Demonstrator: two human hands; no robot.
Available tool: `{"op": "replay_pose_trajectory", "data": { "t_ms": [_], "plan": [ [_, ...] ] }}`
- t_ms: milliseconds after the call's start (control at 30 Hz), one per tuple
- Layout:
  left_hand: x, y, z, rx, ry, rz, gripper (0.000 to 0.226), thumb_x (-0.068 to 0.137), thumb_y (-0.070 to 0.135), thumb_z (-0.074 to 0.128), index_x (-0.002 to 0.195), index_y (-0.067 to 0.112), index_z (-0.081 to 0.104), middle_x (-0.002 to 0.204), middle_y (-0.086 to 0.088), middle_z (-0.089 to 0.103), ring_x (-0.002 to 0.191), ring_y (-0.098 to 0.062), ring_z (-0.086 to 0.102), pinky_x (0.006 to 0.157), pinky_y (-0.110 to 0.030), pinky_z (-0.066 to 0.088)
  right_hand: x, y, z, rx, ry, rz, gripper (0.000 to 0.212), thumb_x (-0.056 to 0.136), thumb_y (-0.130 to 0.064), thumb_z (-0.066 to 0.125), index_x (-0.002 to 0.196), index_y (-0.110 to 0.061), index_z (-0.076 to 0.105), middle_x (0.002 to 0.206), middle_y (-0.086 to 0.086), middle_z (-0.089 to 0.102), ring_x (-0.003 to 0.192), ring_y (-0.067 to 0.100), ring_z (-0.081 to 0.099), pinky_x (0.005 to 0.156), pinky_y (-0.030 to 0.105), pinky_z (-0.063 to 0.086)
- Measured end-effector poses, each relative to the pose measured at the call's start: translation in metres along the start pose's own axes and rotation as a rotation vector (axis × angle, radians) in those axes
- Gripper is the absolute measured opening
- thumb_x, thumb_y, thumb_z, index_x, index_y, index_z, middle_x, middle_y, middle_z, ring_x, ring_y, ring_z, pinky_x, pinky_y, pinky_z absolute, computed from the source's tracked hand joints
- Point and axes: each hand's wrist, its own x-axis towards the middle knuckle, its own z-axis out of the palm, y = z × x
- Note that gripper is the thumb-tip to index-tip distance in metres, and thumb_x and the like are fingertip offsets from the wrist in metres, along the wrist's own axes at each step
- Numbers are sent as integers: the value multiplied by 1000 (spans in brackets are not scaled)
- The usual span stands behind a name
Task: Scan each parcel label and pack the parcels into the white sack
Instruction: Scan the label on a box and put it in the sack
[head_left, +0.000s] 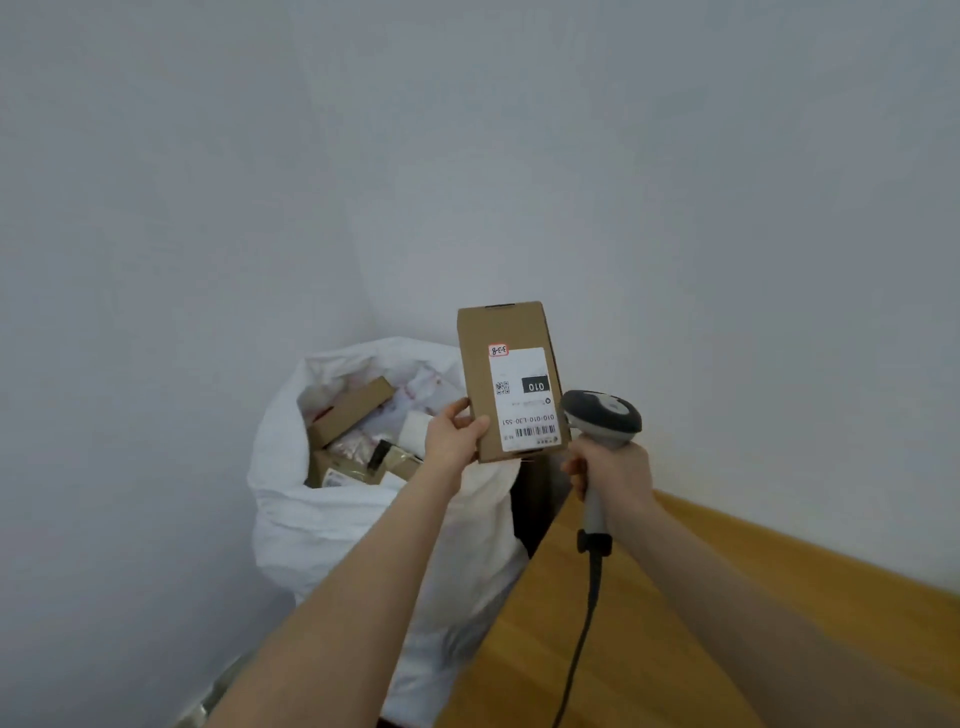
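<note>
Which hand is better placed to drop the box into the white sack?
Probably the left. The left hand grips the box close to the open white sack; the right hand holds the scanner.

The white sack (322, 525) stands open, with brown boxes and packets (350, 410) piled inside. A brown cardboard parcel (483, 332) is upright just above the sack's right rim, its white label (524, 400) upside down. A grey scanner (602, 413) is further right of the sack.
</note>
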Motion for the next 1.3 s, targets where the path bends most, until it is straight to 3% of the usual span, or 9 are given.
{"op": "replay_pose_trajectory", "data": {
  "t_ms": [167,333,533,633,767,867,967,1133,1300],
  "plan": [
    [99,24,-86,194,123,43,54,90,12,63,140,13,43,110,-9,65,101,-27,64,90,-45,53,58,-9,89,34,3,89,9,85,-6,63,76,-3,64,56,6,66,47,15,54,56,28,50],
    [187,15,-149,292,143,-106,46,88,13,63,133,20,54,114,-10,68,97,-29,66,84,-50,55,101,-6,140,36,88,140,11,86,-3,61,76,-2,61,63,11,66,49,17,52,53,28,47],
    [228,-23,-130,540,97,-34,55,83,25,64,135,31,47,121,-1,63,109,-28,60,93,-46,50,131,9,152,52,200,203,8,85,-2,61,78,1,62,60,11,66,47,17,52,50,28,46],
    [237,-40,-117,548,87,-137,61,83,28,65,138,22,40,125,-9,60,111,-31,59,93,-46,50,135,16,150,81,221,223,7,84,-2,63,78,1,63,53,8,65,41,15,51,45,25,45],
    [241,-47,-108,701,130,-187,68,87,29,66,141,11,29,134,-20,47,116,-37,54,97,-45,47,134,16,141,103,240,234,6,84,-2,63,79,1,62,51,8,65,38,14,51,42,24,44],
    [234,-42,-102,821,148,-106,85,85,25,69,148,11,14,143,-24,30,127,-41,40,102,-47,38,125,14,129,140,251,243,6,85,-3,63,83,1,61,52,9,65,38,15,50,43,26,44],
    [218,-32,-89,925,118,-7,85,87,19,65,149,9,9,144,-23,25,131,-38,31,103,-45,36,110,14,113,208,280,273,7,86,-6,64,82,-1,60,55,10,65,42,16,51,47,27,47],
    [170,-14,-60,982,81,82,66,90,13,56,146,8,22,143,-22,27,130,-37,33,106,-44,35,78,21,69,353,304,341,11,87,-10,66,83,-5,58,66,11,67,49,16,56,52,29,50],
    [101,-5,-18,966,50,192,45,91,8,49,134,4,38,134,-21,37,119,-37,42,93,-42,41,39,32,25,475,256,388,14,88,-10,65,79,-4,57,53,6,63,50,16,56,53,28,49]
  ]
}}
